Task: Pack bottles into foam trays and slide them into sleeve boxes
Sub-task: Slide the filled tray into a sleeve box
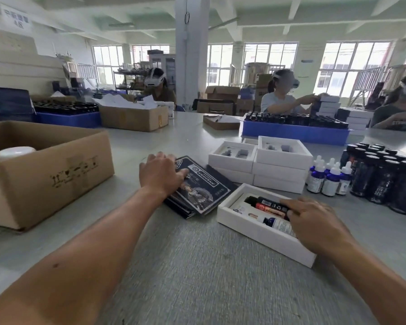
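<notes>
Two bottles, one dark [268, 205] and one blue-capped [278, 224], lie in the white foam tray [249, 225] at near right; the right hand [314, 221] rests flat-fingered over them; the left hand [161, 173] presses open on the dark sleeve boxes [202, 191] just left of the tray.

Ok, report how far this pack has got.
Done: two bottles lie in the front tray. In hand: the right hand rests on them; the left hand is on the flat sleeves. Left: sleeving this tray, then filling the empty trays behind.
</notes>
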The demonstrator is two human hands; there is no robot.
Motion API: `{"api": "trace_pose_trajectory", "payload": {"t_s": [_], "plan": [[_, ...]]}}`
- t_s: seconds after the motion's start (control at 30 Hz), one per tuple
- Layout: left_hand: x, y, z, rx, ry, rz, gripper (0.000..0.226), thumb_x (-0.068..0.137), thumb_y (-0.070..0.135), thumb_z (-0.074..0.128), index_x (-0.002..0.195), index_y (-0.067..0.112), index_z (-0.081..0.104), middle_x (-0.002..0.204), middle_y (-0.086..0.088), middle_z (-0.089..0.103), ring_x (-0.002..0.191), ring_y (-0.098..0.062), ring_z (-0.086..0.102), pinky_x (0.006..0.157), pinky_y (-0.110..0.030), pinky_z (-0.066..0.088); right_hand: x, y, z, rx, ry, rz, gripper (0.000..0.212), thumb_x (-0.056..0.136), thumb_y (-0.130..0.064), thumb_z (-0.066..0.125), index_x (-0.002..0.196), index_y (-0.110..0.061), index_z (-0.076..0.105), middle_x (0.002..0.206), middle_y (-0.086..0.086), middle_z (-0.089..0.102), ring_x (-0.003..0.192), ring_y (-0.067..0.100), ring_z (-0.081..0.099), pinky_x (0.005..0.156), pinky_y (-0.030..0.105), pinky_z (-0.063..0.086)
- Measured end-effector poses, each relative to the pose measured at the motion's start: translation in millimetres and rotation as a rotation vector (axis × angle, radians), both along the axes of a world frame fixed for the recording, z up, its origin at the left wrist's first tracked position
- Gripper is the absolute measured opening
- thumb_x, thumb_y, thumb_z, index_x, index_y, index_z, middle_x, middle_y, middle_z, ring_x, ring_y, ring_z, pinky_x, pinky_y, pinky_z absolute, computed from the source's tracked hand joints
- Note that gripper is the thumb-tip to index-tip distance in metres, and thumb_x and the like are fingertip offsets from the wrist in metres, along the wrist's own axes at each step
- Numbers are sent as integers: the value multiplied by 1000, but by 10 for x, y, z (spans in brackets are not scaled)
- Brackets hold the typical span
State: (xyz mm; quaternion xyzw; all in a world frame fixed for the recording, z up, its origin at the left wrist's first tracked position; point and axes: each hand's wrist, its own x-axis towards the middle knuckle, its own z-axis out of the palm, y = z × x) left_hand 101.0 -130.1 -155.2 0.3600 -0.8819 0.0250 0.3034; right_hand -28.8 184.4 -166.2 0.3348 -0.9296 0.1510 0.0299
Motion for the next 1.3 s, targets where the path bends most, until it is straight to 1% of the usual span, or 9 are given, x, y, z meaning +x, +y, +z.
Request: {"api": "trace_pose_trajectory", "payload": {"t_s": [0.1, 0.27, 0.47, 0.6, 0.7, 0.8, 0.97, 1.13, 1.3], "plan": [[-8, 121, 137, 43, 123, -84, 54, 83, 51, 66, 125, 18, 60, 117, -10, 64, 109, -29, 56, 90, -42, 46, 16, -6, 26, -8, -26, -12, 44, 105, -30, 34, 147, -38, 44, 147, 0, 49, 132, 25, 44, 113, 44, 35], [75, 421, 320, 286, 265, -237, 42, 82, 35, 74, 119, 19, 65, 95, -4, 72, 73, -16, 61, 54, -22, 44, 91, 206, 117, 1, -60, 15, 44, 106, -28, 34, 149, -38, 41, 146, -1, 48, 130, 22, 45, 111, 41, 37], [222, 1013, 212, 476, 233, -531, 45, 83, 28, 74, 125, 20, 60, 100, -1, 71, 79, -10, 66, 61, -18, 54, 178, 1034, 195, -35, -31, -204, 51, 100, -47, 48, 148, -29, 44, 152, 7, 46, 133, 28, 48, 106, 42, 40], [220, 1489, 16, 523, 206, -675, 48, 80, 41, 74, 126, 32, 61, 110, 3, 69, 97, -13, 65, 87, -34, 55, 211, 1567, 302, -48, -142, -545, 68, 85, -69, 57, 117, -10, 61, 96, 4, 64, 84, 21, 60, 66, 33, 45], [196, 1792, -57, 422, 238, -759, 50, 76, 60, 68, 122, 42, 59, 117, 23, 55, 110, -4, 56, 95, -31, 46, 186, 1813, 349, -142, -268, -565, 55, 88, -59, 63, 92, -5, 70, 81, 10, 68, 73, 21, 62, 54, 30, 36], [133, 1996, -76, 364, 346, -746, 48, 71, 69, 59, 114, 48, 59, 100, 27, 58, 93, 5, 58, 79, -21, 45, 216, 1918, 351, -247, -334, -541, 47, 89, -51, 67, 87, -5, 73, 80, 10, 69, 72, 22, 62, 54, 30, 37], [10, 2052, -198, 498, 415, -684, 23, 83, 40, 69, 104, 44, 61, 70, 4, 57, 60, -6, 52, 61, -29, 47, 163, 2035, 370, -275, -400, -589, 39, 91, -41, 69, 81, -3, 71, 76, 14, 69, 64, 23, 59, 55, 29, 37], [-14, 1889, -237, 616, 425, -659, 24, 89, 27, 67, 104, 43, 58, 75, 5, 65, 68, -1, 63, 55, -11, 44, 33, 2143, 365, -328, -416, -637, 26, 95, -27, 64, 96, -1, 62, 89, 18, 64, 77, 31, 62, 62, 34, 44], [-43, 1712, -267, 679, 503, -572, 24, 91, 18, 63, 108, 36, 58, 78, -3, 67, 67, -11, 63, 54, -18, 43, -29, 2303, 426, -594, -526, -681, 18, 95, -22, 64, 94, -5, 59, 89, 21, 68, 71, 33, 67, 48, 30, 52]]}}
